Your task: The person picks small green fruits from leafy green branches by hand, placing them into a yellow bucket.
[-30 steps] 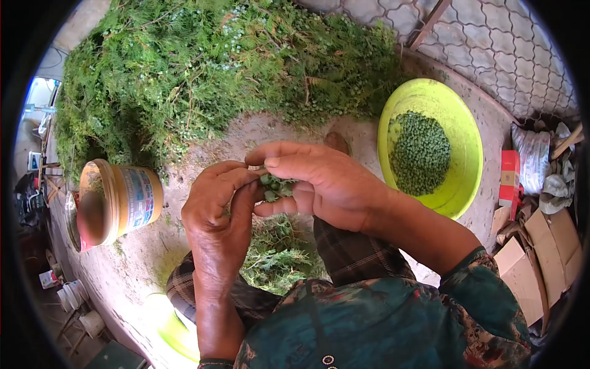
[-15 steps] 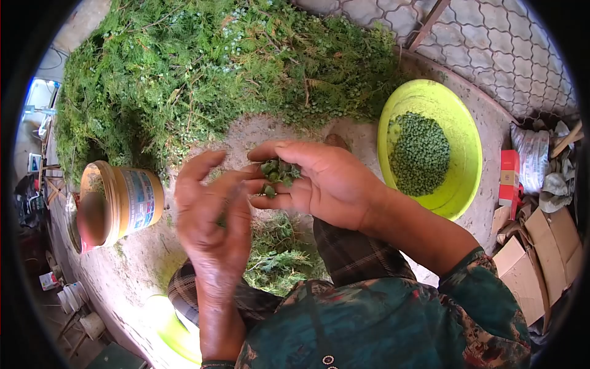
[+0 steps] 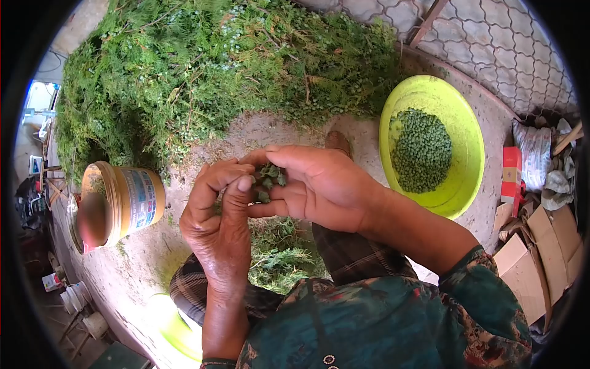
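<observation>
Palm up, my right hand (image 3: 322,187) holds several small green cones (image 3: 269,179) on its curled fingers. My left hand (image 3: 221,206) touches the fingertips of my right hand, its thumb and index finger pinched together beside the cones; whether something is between them is hidden. To the right stands a yellow-green basin (image 3: 464,147) with a heap of round green cones (image 3: 421,150) in it. Cut green sprigs (image 3: 279,255) lie on the ground between my knees, below my hands.
A large pile of leafy branches (image 3: 203,67) spans the far side. At left a yellow bucket (image 3: 138,200) lies tilted. Another yellow-green basin (image 3: 175,326) is at lower left. Cardboard (image 3: 522,277) and a red box (image 3: 510,175) are on the right, below wire mesh (image 3: 485,49).
My left hand has closed from spread, blurred fingers into a pinch and moved against my right fingertips. My right hand has shifted only slightly, still with cones on it.
</observation>
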The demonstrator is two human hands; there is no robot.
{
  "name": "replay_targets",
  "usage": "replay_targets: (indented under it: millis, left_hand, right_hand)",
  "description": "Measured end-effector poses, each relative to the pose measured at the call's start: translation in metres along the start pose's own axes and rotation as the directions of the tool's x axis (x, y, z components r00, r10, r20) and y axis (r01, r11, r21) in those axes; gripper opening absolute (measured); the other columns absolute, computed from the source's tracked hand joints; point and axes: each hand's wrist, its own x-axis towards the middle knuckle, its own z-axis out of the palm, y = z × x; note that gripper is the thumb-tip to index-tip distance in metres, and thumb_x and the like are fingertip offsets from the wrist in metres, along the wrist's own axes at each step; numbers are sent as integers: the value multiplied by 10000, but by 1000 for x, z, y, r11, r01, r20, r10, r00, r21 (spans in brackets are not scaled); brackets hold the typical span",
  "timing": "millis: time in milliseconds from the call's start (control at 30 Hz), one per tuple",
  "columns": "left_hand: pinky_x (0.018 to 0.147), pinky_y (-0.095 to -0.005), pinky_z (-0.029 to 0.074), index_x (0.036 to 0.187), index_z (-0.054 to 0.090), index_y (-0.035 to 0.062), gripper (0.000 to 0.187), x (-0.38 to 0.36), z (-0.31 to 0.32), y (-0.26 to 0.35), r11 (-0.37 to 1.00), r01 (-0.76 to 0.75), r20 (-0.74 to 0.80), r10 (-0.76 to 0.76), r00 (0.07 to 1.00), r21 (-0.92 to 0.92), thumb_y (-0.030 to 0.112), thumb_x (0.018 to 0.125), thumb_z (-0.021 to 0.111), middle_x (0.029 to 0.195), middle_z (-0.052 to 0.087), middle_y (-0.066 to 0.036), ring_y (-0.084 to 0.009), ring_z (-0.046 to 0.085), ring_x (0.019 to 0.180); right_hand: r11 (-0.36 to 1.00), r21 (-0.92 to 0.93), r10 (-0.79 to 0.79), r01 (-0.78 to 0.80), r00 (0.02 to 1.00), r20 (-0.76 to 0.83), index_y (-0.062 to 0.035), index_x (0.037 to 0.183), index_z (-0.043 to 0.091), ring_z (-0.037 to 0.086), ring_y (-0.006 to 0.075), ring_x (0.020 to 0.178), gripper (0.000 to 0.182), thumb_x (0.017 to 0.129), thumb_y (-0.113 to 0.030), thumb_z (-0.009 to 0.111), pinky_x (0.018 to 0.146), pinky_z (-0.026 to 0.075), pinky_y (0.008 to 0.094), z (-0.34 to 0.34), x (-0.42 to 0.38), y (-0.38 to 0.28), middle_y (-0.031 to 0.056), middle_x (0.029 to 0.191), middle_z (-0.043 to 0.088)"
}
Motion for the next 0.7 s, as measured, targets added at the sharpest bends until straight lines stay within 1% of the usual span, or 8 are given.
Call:
replay_targets:
  millis: [100, 233, 333, 400, 433, 500, 600, 700]
  left_hand:
    - [743, -224, 479, 882, 615, 1, 51, -1, 2, 7, 982, 154, -36, -159, 987, -111, 43, 854, 612, 898, 635, -67, -96, 587, 744]
    - [716, -210, 481, 899, 608, -10, 70, 1, 3, 6, 982, 156, -58, -162, 985, -102, 51, 864, 607, 895, 631, -58, -78, 586, 701]
    - [691, -203, 474, 899, 603, -16, 74, 2, 4, 7, 951, 241, -87, -261, 961, -194, 48, 862, 610, 880, 624, -53, -78, 573, 689]
    - [680, -206, 461, 900, 596, -22, 76, 3, 3, -5, 999, -20, -66, 17, 998, -44, 42, 862, 611, 864, 616, -50, -75, 549, 691]
    - [680, -206, 461, 900, 596, -22, 76, 1, 3, -3, 999, -19, -65, 16, 998, -44, 42, 862, 611, 864, 616, -50, -75, 549, 691]
    - [699, -218, 451, 891, 597, -15, 62, -1, 4, 6, 959, 154, -51, -171, 984, -239, 33, 856, 616, 848, 609, -42, -83, 532, 717]
    - [675, -211, 448, 876, 597, -7, 50, 1, 3, 5, 927, 250, -69, -279, 958, -279, 28, 850, 621, 828, 599, -31, -80, 524, 721]
    - [647, -203, 443, 862, 599, -4, 39, 4, 3, 3, 922, 249, -62, -279, 958, -296, 20, 845, 624, 801, 594, -26, -74, 520, 697]
  right_hand:
    - [1000, 4, -9, 9, 1000, 10, 45, 1165, 467, 541, 279, 1060, 299, 941, -151, 451, 941, 455, 456, 3, -2, -1, 145, 1147, 514]
    - [998, -56, -6, 9, 999, 39, 44, 1147, 480, 556, 291, 1039, 278, 928, -128, 484, 933, 463, 451, 6, -4, -4, 143, 1137, 520]
    - [996, -88, -3, 7, 999, 36, 35, 1140, 490, 576, 258, 997, 275, 922, -132, 507, 904, 483, 422, 6, -3, -3, 129, 1100, 542]
    - [971, -240, 7, 0, 1000, 26, 21, 1104, 513, 591, 210, 921, 263, 918, -164, 529, 821, 516, 381, 7, -3, -2, 107, 1025, 576]
    - [971, -239, 6, 0, 1000, 25, 21, 1104, 513, 591, 210, 921, 263, 918, -164, 529, 821, 516, 381, 7, -3, -2, 107, 1025, 576]
    - [941, -338, 18, -26, 999, -28, 4, 1047, 535, 596, 178, 823, 238, 909, -189, 551, 718, 532, 345, 8, -4, -2, 86, 938, 592]
    - [950, -312, 22, -22, 1000, -5, -6, 995, 543, 593, 175, 761, 218, 905, -203, 559, 654, 533, 332, 8, -4, -3, 81, 889, 588]
    - [950, -311, 35, -38, 999, -13, -10, 986, 542, 591, 176, 743, 213, 905, -206, 558, 639, 531, 329, 9, -3, -3, 81, 872, 581]
